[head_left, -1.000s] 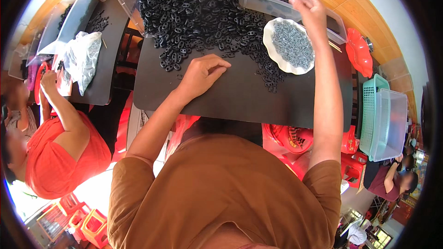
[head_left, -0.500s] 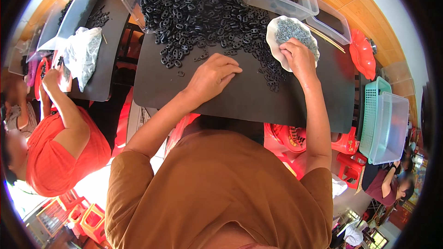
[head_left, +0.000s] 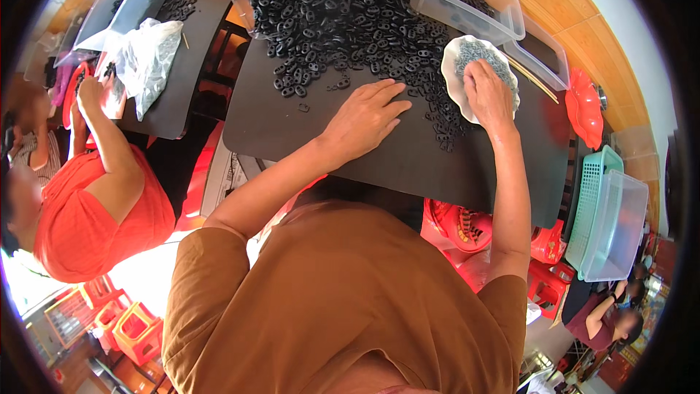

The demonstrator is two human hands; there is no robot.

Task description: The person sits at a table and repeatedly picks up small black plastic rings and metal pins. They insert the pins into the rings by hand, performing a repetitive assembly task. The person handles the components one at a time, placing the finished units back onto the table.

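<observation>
My left hand [head_left: 367, 118] rests on the dark tabletop [head_left: 284, 128], its fingers stretched out and slightly apart, close to the front edge of a large heap of black plastic pieces [head_left: 328, 7] with two holes each. Smaller black pieces [head_left: 446, 120] lie between my two hands. My right hand [head_left: 488, 95] reaches into a white scalloped bowl [head_left: 453, 76] at the right. Its fingertips are pinched together over many small grey metal parts [head_left: 472, 49], which look like screws. Whatever sits between those fingertips is too small to make out.
A clear plastic bin [head_left: 467, 18] stands behind the bowl, with thin sticks [head_left: 532, 79] alongside. A red scalloped dish [head_left: 584, 109] sits at the table's right end, near green and clear baskets [head_left: 594, 211]. On the left, a person in red [head_left: 102, 211] works beside a plastic bag [head_left: 149, 62].
My left hand has moved slightly right across the table and its fingers have straightened out. My right hand stays in the bowl. The whole view has shifted a little.
</observation>
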